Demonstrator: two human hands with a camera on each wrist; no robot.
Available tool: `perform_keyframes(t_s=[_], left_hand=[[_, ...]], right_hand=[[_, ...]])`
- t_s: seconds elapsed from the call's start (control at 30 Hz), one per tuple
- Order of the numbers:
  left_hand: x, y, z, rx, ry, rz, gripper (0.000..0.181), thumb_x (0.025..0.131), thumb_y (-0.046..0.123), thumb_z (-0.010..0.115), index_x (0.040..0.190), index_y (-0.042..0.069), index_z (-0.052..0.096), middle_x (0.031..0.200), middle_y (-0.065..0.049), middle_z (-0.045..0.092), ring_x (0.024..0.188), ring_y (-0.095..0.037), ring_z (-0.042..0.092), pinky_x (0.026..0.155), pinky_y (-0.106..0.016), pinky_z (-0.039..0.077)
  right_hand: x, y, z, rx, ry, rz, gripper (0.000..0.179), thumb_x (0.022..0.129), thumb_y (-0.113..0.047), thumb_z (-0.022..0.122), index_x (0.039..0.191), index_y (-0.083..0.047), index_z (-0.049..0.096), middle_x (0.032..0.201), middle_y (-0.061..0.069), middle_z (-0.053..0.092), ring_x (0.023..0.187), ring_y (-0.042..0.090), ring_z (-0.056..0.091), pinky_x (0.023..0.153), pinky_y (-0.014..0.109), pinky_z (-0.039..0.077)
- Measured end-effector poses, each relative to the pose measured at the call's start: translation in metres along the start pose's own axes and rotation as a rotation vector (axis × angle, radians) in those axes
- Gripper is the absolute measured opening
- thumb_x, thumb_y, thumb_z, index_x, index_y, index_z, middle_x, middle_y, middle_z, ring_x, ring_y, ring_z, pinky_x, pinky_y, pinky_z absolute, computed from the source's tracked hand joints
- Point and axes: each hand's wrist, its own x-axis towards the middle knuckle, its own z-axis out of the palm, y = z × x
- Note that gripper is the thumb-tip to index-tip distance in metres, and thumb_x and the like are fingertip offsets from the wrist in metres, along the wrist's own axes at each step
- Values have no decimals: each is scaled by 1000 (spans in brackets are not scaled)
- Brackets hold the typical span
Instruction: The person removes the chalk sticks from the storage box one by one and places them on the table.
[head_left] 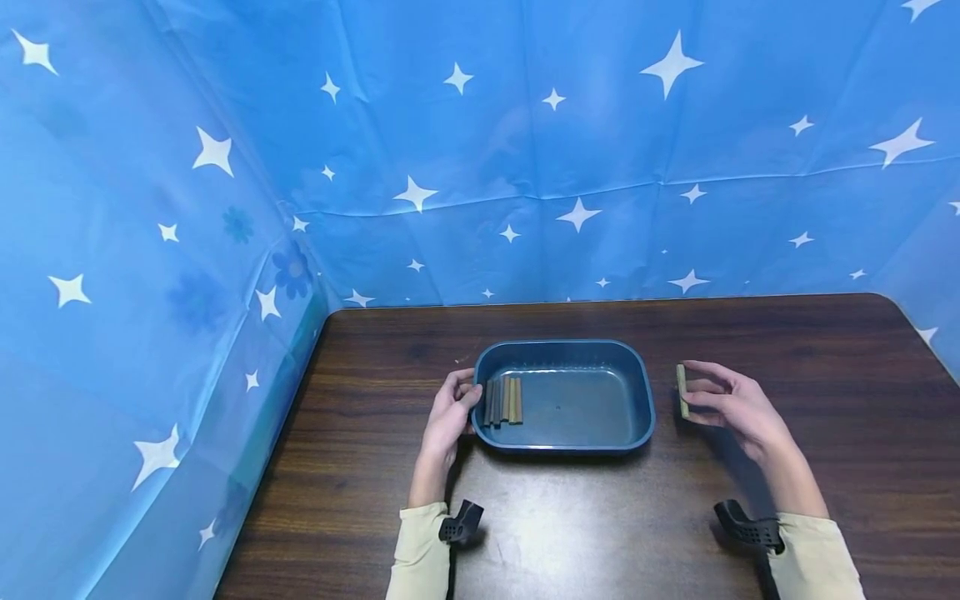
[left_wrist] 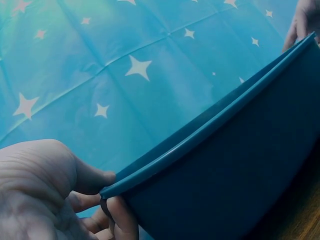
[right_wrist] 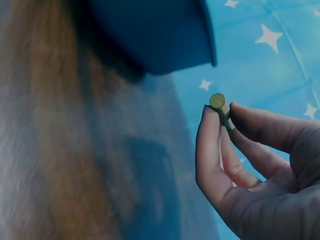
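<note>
Right of the frame's middle, the right hand [head_left: 741, 408], nearly closed, pinches a green stick [head_left: 682, 392]. The left hand [head_left: 446, 417] grips the blue tub [head_left: 581, 408] by its left rim, near the row of sticks [head_left: 506, 400] inside. I think a gentle pinch and still tub work best.

Green stick [head_left: 682, 388] beside blue tub [head_left: 585, 398]

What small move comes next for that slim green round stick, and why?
Probably carry the green stick leftward over the blue rectangular plastic tub: the right hand pinches it outside, while similar grey and tan sticks lie side by side inside, and the left hand grips the tub.
</note>
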Motion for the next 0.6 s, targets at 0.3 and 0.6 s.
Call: perform_keyframes(t_s=[0.3,0.6], left_hand=[[1,-2,-1,-2,2,12,39,97,6,50,133,-6,42,103,-23,52,64,-20,50,45,-23,41],[2,-3,-1,-7,-12,14,39,97,6,50,133,-5,42,104,-24,52,63,-19,50,45,-24,42]], right_hand=[[-2,23,-18,-168,22,11,57,95,-1,53,146,6,27,122,34,50,90,10,64,77,37,55],[-1,30,-20,-341,99,5,54,93,5,53,142,10,32,111,32,56,82,13,65,70,34,57]])
